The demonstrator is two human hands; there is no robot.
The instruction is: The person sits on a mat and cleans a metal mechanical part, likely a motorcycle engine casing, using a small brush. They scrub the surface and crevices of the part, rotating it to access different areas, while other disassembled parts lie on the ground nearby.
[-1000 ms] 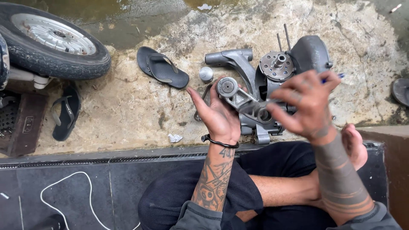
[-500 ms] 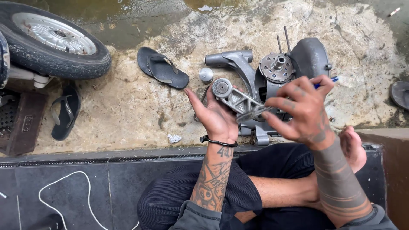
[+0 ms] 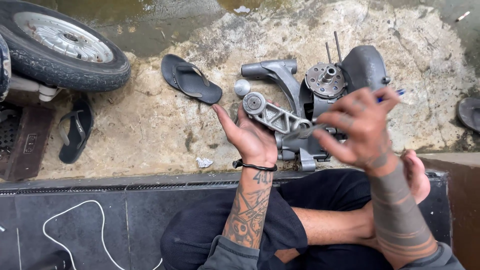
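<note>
— what sort of place is this?
— an open-air repair spot for scooters or small motorbikes, on the ground rather than at a bench.
— what gives it away?
— a grey engine casing sits stripped on rough, stained concrete, with studs and a hub showing. a small spoked wheel with its tyre stands at the upper left.
— anything else?
— a puddle of murky water lies along the top edge, and black flip-flops are kicked off beside the parts. a metal drain grate runs along the concrete's edge, next to dark paving. the person works sitting cross-legged, barefoot.
</note>
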